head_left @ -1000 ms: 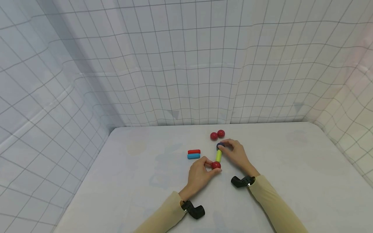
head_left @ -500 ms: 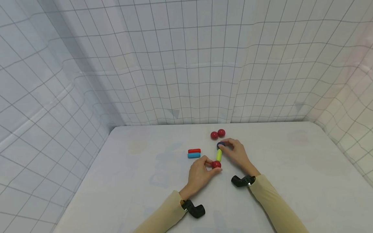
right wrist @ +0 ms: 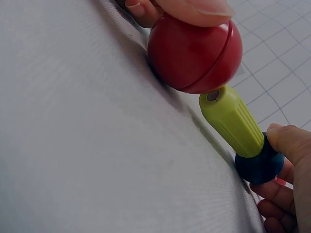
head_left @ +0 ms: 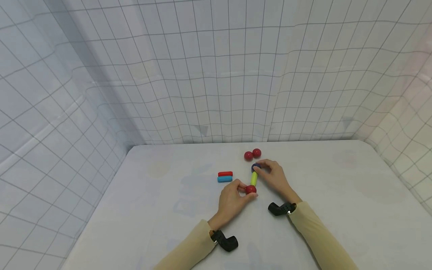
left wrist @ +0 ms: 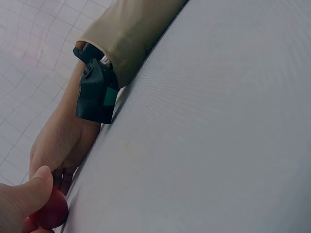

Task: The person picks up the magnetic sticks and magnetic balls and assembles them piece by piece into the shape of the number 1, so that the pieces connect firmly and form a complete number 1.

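Note:
My left hand (head_left: 232,200) pinches a glossy red ball (head_left: 251,189) between thumb and fingers, low over the white table. A ribbed yellow-green rod (right wrist: 233,121) reaches from that ball to a dark blue ball (right wrist: 260,162), which my right hand (head_left: 274,178) grips with thumb and fingers. In the right wrist view a metal tip shows at the rod's end, right by the red ball; whether the two touch I cannot tell. Only part of the red ball (left wrist: 50,209) shows in the left wrist view, behind the thumb.
Left of the hands, a red rod (head_left: 225,174) and a blue rod (head_left: 224,179) lie side by side. Two more red balls (head_left: 248,156) sit together beyond the right hand. A gridded white curtain (head_left: 216,82) stands behind the white table (head_left: 162,202).
Both hands keep their holds on the red and blue balls, with hardly any movement. The whole scene shifts up very slightly in the head view.

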A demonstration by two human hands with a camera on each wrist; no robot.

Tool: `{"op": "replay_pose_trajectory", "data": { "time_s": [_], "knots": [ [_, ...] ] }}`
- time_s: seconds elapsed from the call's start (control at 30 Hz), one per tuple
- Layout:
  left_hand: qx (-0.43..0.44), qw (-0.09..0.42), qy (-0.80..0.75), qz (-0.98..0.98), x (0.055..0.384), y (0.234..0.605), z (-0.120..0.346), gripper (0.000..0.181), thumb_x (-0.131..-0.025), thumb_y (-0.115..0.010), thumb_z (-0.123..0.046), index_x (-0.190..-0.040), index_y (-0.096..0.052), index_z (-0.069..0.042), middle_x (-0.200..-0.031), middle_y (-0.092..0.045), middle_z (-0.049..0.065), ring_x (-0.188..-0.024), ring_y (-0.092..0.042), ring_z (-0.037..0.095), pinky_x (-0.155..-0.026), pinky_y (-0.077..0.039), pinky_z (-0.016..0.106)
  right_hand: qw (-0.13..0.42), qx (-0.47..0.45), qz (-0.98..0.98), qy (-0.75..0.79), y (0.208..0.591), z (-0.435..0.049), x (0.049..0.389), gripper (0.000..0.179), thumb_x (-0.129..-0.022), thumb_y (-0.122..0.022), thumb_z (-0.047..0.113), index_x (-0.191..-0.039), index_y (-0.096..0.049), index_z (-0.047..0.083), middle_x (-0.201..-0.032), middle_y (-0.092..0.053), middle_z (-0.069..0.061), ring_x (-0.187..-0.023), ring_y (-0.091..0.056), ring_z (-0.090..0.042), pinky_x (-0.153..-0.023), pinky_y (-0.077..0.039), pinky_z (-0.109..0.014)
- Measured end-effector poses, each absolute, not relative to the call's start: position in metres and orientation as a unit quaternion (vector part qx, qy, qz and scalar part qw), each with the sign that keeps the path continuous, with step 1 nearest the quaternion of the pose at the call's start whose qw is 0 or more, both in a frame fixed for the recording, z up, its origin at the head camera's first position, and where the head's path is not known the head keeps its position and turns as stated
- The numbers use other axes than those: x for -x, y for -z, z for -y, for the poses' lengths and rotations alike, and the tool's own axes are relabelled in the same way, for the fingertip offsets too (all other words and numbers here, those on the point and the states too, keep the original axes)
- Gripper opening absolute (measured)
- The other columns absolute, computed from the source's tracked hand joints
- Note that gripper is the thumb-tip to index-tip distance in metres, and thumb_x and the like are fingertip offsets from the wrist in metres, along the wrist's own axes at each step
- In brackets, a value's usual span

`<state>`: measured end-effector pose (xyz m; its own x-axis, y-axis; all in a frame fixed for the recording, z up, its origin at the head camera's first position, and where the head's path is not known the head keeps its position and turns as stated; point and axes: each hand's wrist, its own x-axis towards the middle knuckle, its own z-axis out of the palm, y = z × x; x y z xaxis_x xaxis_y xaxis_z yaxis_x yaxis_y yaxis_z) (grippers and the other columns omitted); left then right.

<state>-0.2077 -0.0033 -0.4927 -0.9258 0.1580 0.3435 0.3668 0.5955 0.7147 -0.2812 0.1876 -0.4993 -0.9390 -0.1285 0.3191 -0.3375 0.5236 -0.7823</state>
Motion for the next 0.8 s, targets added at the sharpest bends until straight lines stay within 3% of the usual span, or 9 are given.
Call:
{"op": "replay_pose_trajectory", "data": {
  "time_s": [0.5,0.8],
  "knots": [
    [0.140,0.116,0.421,0.889,0.2072,0.4901,0.0024,0.038,-0.072,-0.080,-0.046,-0.085,-0.061,-0.015,-0.080,-0.066,-0.005,-0.065,-0.053,0.005,-0.055,-0.040,0.022,0.115,-0.136,0.866,-0.468,0.5000,-0.1874,0.2808,0.032,-0.089,-0.068,0.028,-0.111,-0.066,0.004,-0.105,-0.066,-0.010,-0.104,-0.052,-0.028,-0.092,-0.038,-0.048],
    [0.136,0.115,0.419,0.890,0.2085,0.4917,0.0010,0.039,-0.073,-0.079,-0.047,-0.085,-0.060,-0.015,-0.080,-0.066,-0.005,-0.066,-0.055,0.005,-0.056,-0.040,0.022,0.150,-0.152,0.862,-0.460,0.5036,-0.1869,0.2824,0.036,-0.089,-0.066,0.035,-0.107,-0.067,0.004,-0.102,-0.067,-0.010,-0.098,-0.053,-0.027,-0.085,-0.040,-0.048]
  ]
}}
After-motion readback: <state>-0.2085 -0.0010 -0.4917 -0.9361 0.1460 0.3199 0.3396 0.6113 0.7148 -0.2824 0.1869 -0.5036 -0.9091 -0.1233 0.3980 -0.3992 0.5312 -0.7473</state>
